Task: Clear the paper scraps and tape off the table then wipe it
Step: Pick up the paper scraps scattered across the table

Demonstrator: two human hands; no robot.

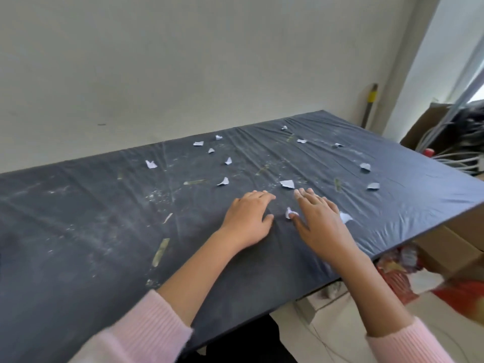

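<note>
head view: we lay both hands palm-down on the dark-covered table (78, 231), close to the middle of its near edge. the left hand (248, 221) rests flat on the cover, fingers straight and close together, holding nothing. the right hand (320, 224) lies just beside it, a little blurred, fingers straight and slightly apart. its thumb touches a small curled scrap (289, 213), and a second scrap (346, 217) shows at the hand's outer side, partly under it. a larger white scrap (287, 183) lies just beyond the fingertips.

more paper scraps (151, 164) are scattered well apart from there toward the far edge by the wall and the far right corner. one strip of tape (161, 251) lies flat on the cover toward the near edge, left of the left forearm, and another strip (195, 182) lies mid-table. pale dust streaks the cover. cardboard boxes (458, 244) stand beyond the right edge. no cloth is in view.

we judge the gathering step barely begun and the wipe not yet due. the next move calls for pinching or sweeping together the nearest scraps. the tape looks stuck down and may need an end lifted with a nail, and the wrinkled cover could bunch under a hard sweep.
</note>
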